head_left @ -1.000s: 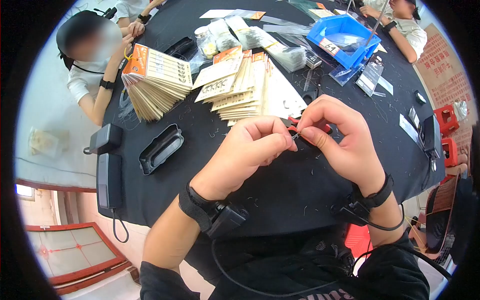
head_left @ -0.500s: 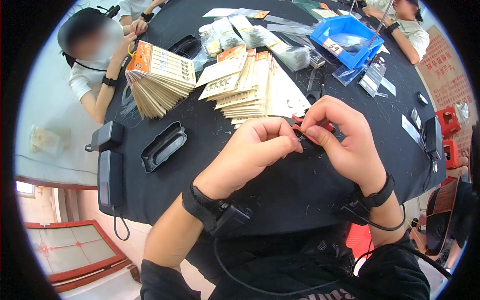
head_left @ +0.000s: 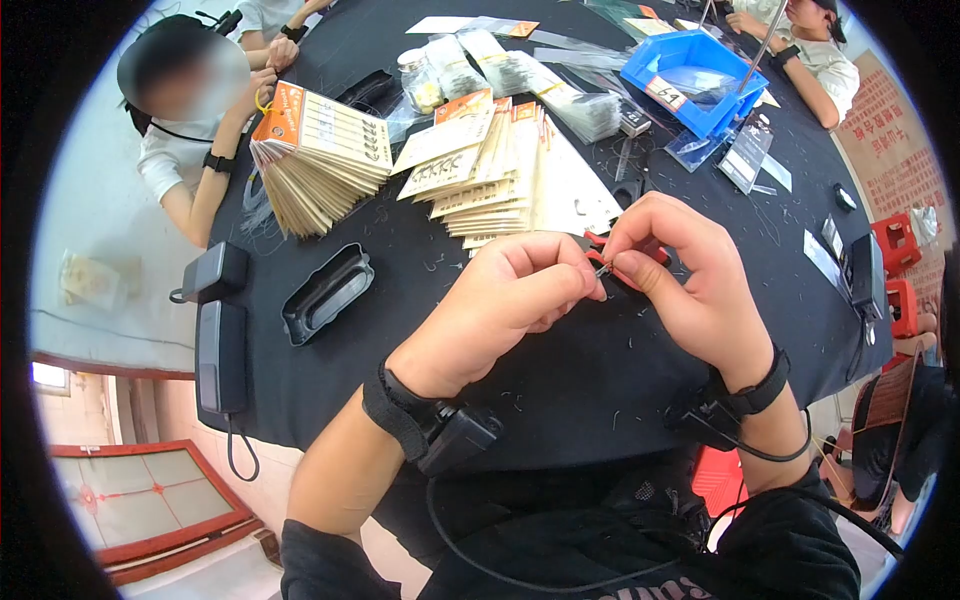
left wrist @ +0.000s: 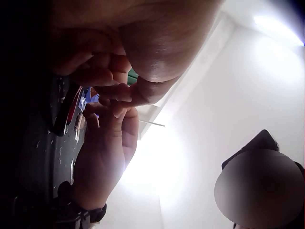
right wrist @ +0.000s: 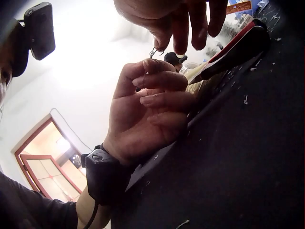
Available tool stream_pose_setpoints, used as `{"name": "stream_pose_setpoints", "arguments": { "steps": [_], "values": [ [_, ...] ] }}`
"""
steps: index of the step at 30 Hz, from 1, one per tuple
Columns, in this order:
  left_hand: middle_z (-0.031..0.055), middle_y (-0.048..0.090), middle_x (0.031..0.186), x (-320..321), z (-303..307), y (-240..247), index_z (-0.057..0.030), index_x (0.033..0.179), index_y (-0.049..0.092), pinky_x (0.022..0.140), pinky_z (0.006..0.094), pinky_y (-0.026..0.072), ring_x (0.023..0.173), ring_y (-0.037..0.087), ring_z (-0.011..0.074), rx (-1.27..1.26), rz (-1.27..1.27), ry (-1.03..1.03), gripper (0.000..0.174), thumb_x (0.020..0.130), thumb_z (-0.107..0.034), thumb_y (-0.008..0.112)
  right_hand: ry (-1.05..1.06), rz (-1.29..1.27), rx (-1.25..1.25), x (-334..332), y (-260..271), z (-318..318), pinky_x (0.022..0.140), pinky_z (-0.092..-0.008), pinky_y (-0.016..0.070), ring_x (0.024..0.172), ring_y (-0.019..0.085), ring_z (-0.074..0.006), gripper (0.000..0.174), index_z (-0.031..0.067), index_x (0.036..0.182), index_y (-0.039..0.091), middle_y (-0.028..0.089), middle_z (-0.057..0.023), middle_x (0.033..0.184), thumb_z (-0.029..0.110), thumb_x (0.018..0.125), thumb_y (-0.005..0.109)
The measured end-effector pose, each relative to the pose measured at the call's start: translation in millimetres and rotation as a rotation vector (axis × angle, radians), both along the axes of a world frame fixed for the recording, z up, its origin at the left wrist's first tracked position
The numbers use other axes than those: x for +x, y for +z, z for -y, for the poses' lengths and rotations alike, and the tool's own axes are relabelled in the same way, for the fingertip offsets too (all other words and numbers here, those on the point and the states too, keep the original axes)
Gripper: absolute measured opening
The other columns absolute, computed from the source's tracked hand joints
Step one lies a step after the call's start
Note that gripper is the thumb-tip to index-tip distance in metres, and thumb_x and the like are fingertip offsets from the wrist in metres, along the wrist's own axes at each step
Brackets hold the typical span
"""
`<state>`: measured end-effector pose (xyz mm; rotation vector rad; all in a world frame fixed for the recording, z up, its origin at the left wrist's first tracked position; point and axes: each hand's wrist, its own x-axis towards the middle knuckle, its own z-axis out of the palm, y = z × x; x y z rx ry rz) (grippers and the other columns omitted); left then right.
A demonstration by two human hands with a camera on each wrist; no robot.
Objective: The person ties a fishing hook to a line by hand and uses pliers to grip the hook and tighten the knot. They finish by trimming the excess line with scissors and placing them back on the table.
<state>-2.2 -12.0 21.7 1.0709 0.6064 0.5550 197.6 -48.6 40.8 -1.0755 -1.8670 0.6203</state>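
Observation:
In the head view the left hand (head_left: 510, 305) pinches a small metal piece (head_left: 601, 270) between thumb and forefinger. The right hand (head_left: 690, 285), thumb close to forefinger, meets it from the other side. In the right wrist view the piece looks like a small dark hook (right wrist: 153, 52) with thin line, standing up from the left hand's fingertips, and the right hand (right wrist: 176, 19) reaches down to it. Whether the right fingertips grip it is hard to see. Behind the hands a red-handled tool (head_left: 655, 256) lies on the black cloth, partly hidden.
Two stacks of printed cards, a left one (head_left: 318, 165) and a middle one (head_left: 480, 175), lie beyond the hands. A black tray (head_left: 327, 295) lies left, a blue bin (head_left: 690, 85) at the back right. Scissors (head_left: 628, 190) lie behind the right hand. Other people sit around the table.
Since one second ago the whole head view has shifted slightly. Both hands keep nearly the same pose, and the small piece between them has turned a little.

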Motion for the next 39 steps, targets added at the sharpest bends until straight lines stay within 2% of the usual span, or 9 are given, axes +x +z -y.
{"name": "stream_pose_setpoints", "arguments": {
  "steps": [12, 20, 26, 39],
  "values": [
    [-0.0009, 0.061, 0.082, 0.3, 0.3, 3.2, -0.0096, 0.081, 0.058, 0.052, 0.0166, 0.0294, 0.059, 0.039, 0.0005, 0.06, -0.045, 0.037, 0.011, 0.088, -0.017, 0.061, 0.009, 0.015, 0.048, 0.8, 3.6, 0.3, 0.061, -0.0256, 0.0442, 0.069, 0.056, -0.0157, 0.009, 0.0018, 0.085, 0.061, 0.058, -0.0064, 0.079, 0.002, 0.078, 0.065],
    [-0.0031, 0.06, 0.08, 0.7, 0.2, 1.9, -0.0087, 0.08, 0.059, 0.052, 0.0171, 0.0284, 0.06, 0.039, 0.0001, 0.165, -0.057, 0.05, 0.009, 0.087, -0.015, 0.06, 0.023, 0.062, 0.082, -0.4, 4.0, -1.1, 0.063, -0.0275, 0.0459, 0.07, 0.058, -0.0187, 0.01, 0.0024, 0.082, 0.061, 0.059, -0.0072, 0.078, 0.0, 0.073, 0.067],
    [-0.0044, 0.059, 0.076, -0.3, 0.2, 1.4, -0.0066, 0.08, 0.061, 0.056, 0.0178, 0.0326, 0.064, 0.044, 0.001, 0.193, -0.091, 0.042, 0.008, 0.086, -0.011, 0.06, 0.039, 0.064, 0.08, -0.8, 3.8, -0.9, 0.064, -0.028, 0.0465, 0.071, 0.059, -0.0192, 0.009, 0.0018, 0.079, 0.061, 0.059, -0.0079, 0.079, -0.001, 0.073, 0.067],
    [-0.0013, 0.063, 0.082, 1.0, -1.6, -3.3, -0.0043, 0.081, 0.062, 0.065, 0.019, 0.0398, 0.074, 0.052, 0.0031, 0.261, -0.143, 0.022, 0.006, 0.085, -0.009, 0.062, 0.097, 0.012, -0.001, -0.4, -4.4, -1.5, 0.067, -0.0294, 0.0455, 0.074, 0.056, -0.0213, 0.01, 0.0, 0.084, 0.055, 0.056, -0.009, 0.081, -0.002, 0.078, 0.063]
  ]
}}
